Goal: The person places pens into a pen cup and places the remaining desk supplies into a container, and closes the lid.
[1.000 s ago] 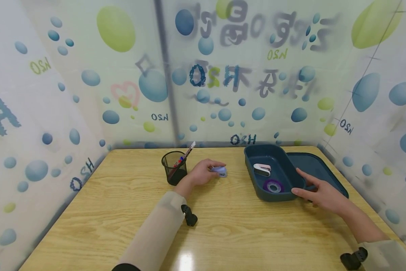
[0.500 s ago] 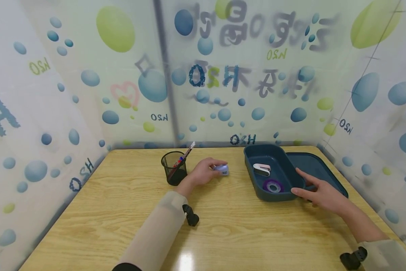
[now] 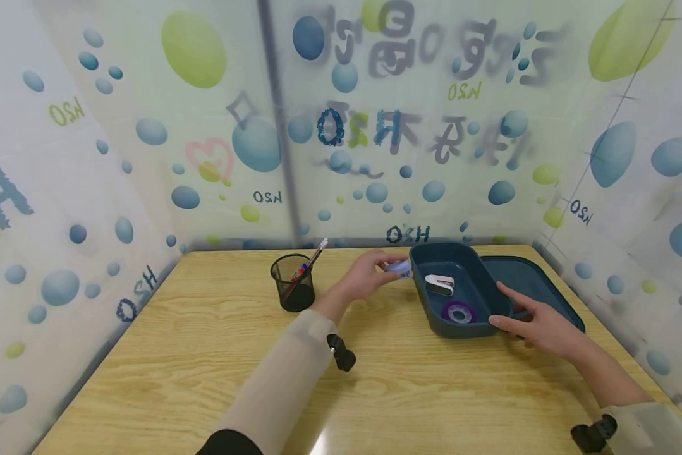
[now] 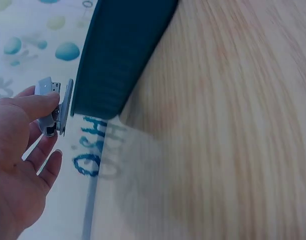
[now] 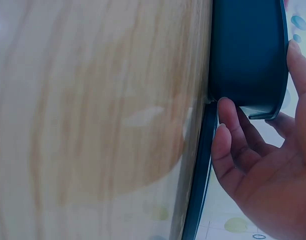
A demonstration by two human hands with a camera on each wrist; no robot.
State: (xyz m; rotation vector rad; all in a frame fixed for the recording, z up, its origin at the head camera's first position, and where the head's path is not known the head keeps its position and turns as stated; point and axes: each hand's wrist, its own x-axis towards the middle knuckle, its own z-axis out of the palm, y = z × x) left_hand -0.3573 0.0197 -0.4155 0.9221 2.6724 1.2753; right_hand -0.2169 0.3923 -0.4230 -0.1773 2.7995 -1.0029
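My left hand (image 3: 366, 276) pinches a small light-blue stapler (image 3: 399, 268) between thumb and fingers, above the table at the box's left wall. In the left wrist view the stapler (image 4: 66, 107) is side-on, its metal parts showing beside the box wall. The dark teal box (image 3: 432, 319) stands on the table. My right hand (image 3: 545, 328) holds its right corner, thumb at the rim; the right wrist view shows the other fingers curled by the lower end of the wall (image 5: 248, 55). Inside the box lie a pink-and-white stapler (image 3: 440, 284) and a purple tape roll (image 3: 459, 312).
A black mesh pen cup (image 3: 295, 294) with several pens stands left of my left hand. A dark teal lid (image 3: 523, 278) lies flat behind and right of the box. A patterned curtain (image 3: 352, 208) hangs along the table's back edge.
My left hand has lifted the light-blue stapler and carried it right, to the box's left wall. The right hand and the box have stayed in place.
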